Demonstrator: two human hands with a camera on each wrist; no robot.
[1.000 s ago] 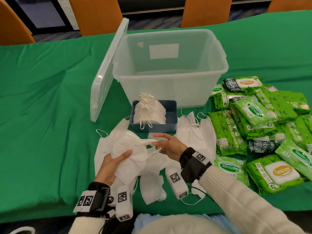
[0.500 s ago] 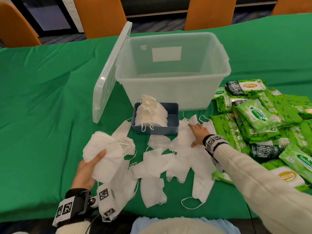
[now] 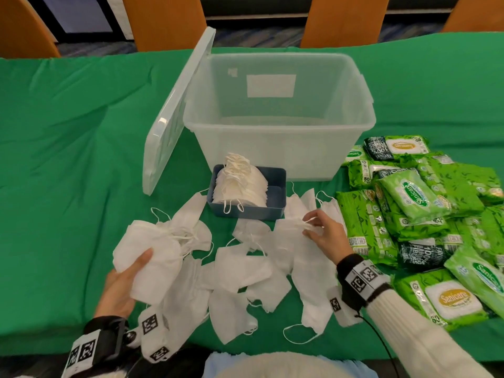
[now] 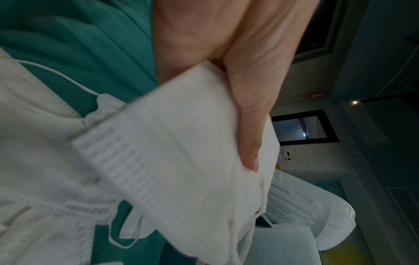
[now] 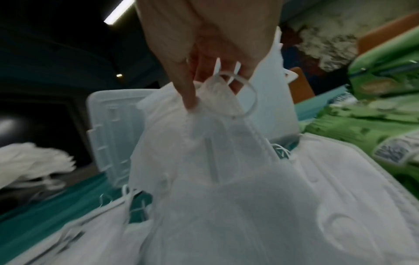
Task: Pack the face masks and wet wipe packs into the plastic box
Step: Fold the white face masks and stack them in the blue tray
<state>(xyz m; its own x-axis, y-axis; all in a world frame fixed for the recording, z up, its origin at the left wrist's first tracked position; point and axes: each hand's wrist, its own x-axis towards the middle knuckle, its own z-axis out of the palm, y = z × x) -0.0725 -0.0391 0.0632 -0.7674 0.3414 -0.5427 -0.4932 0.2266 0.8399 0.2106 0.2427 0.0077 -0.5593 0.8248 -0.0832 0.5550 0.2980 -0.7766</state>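
White face masks (image 3: 245, 271) lie scattered on the green cloth in front of me. My left hand (image 3: 122, 285) grips a small stack of masks (image 3: 152, 252) at the left; its thumb (image 4: 247, 136) presses on the stack (image 4: 172, 161). My right hand (image 3: 321, 233) pinches one mask (image 3: 289, 230) by its edge and ear loop, just lifted off the pile (image 5: 204, 136). The clear plastic box (image 3: 278, 124) stands open behind, with nothing visible inside. Green wet wipe packs (image 3: 425, 208) are heaped at the right.
A small blue tray (image 3: 275, 205) holding a stack of masks sits against the box's front. The box lid (image 3: 174, 115) leans on the box's left side. Orange chairs (image 3: 163, 20) stand beyond the table's far edge.
My right hand left the stack, reached right onto the loose masks, and now pinches one and lifts it. My left hand has moved left with its stack.
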